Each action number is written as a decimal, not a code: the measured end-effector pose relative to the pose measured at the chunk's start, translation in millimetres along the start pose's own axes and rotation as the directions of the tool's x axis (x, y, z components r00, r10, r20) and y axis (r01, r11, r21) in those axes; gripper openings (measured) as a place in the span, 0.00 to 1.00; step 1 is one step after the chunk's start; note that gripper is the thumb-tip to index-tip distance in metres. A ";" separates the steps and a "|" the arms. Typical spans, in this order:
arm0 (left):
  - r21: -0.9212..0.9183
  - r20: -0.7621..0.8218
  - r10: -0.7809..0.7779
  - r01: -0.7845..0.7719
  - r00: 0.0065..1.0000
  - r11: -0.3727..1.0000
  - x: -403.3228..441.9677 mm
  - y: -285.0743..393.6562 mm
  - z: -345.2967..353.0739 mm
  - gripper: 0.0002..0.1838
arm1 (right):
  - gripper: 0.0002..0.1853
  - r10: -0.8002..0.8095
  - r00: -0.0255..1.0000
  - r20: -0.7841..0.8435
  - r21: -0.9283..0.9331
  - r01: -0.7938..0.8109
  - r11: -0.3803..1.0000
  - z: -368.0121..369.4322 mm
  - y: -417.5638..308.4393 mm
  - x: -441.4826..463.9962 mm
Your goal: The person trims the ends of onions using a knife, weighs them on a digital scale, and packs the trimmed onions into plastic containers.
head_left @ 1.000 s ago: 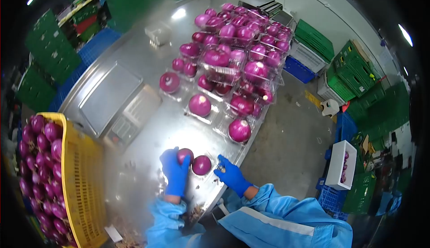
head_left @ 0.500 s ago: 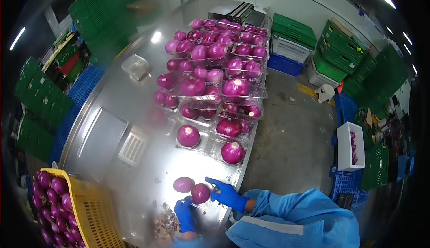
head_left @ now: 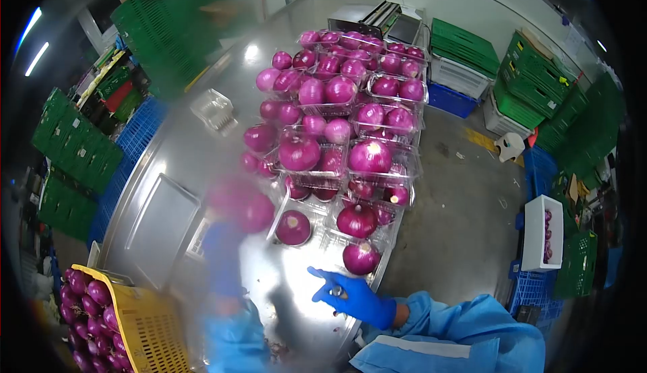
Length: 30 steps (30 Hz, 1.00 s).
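Note:
Blue-gloved, my left hand [head_left: 222,258] is a smeared shape at the table's middle; its fingers cannot be made out. Blurred purple onions [head_left: 253,210] show just above it, beside a pale, clear edge that may be a tray. My right hand [head_left: 354,297], also in a blue glove, is curled round a small metal-ended tool [head_left: 339,292], index finger stretched out. It lies near the table's right edge, below a single onion [head_left: 361,258] in a clear tray. Another onion [head_left: 293,227] sits in a tray to the left of that one.
Rows of clear trays with onions [head_left: 327,91] cover the far part of the metal table [head_left: 178,113]. An empty clear tray [head_left: 213,109] and a flat metal plate [head_left: 162,228] are at left. A yellow crate [head_left: 151,326] of onions stands lower left.
The two onions between my hands have left that spot. My left hand has moved up and left, with blurred onions above it. My right hand remains near the edge; the view has shifted slightly.

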<state>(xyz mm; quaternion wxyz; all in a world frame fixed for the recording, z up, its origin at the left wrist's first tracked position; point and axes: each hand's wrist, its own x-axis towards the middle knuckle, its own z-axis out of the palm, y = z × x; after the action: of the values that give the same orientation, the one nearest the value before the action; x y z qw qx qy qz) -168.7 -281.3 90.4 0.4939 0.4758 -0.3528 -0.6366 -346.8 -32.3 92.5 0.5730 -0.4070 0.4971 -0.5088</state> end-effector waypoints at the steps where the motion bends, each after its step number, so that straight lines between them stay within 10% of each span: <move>1: 0.013 0.037 -0.023 0.023 0.999 1.000 29.6 11.2 8.3 0.03 | 0.32 -0.008 0.999 0.047 0.001 0.008 1.000 -4.0 3.5 -2.3; 5: 0.455 0.300 0.340 -0.447 0.891 0.770 114.1 18.9 53.3 0.04 | 0.31 0.084 0.977 0.198 0.064 -0.099 0.993 -16.3 50.8 -19.1; 11: 0.320 0.432 0.088 -0.244 0.897 0.915 229.9 25.9 115.4 0.04 | 0.30 0.131 0.980 0.148 0.106 -0.148 0.983 -44.2 35.1 -11.2; 13: 0.192 0.410 -0.121 0.044 0.904 0.980 228.4 24.4 131.4 0.12 | 0.30 0.146 0.982 0.116 0.088 -0.157 0.984 -48.7 48.4 -9.6; 18: 0.310 0.652 0.087 -0.370 0.753 0.876 264.9 -4.3 138.1 0.13 | 0.29 0.272 0.952 0.142 0.010 -0.276 0.961 -60.3 48.3 -4.9; 21: 0.313 0.554 -0.262 0.094 0.790 0.945 226.5 9.3 161.8 0.10 | 0.28 0.222 0.965 0.139 -0.031 -0.220 0.975 -56.9 67.8 -4.0; 24: 0.337 0.260 -0.279 0.184 0.924 0.923 214.6 2.1 171.7 0.09 | 0.26 0.252 0.954 0.162 -0.076 -0.243 0.967 -56.3 55.1 6.2; 30: 0.402 0.371 0.055 -0.213 0.927 0.890 117.7 28.5 109.6 0.13 | 0.24 0.177 0.980 0.089 0.068 -0.184 0.981 -45.7 47.3 0.4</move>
<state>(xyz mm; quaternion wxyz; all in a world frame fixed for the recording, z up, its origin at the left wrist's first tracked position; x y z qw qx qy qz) -271.9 -404.5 119.0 0.3478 0.4274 -0.6004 -0.5796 -383.4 -23.7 38.4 0.6519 -0.3587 0.4882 -0.4560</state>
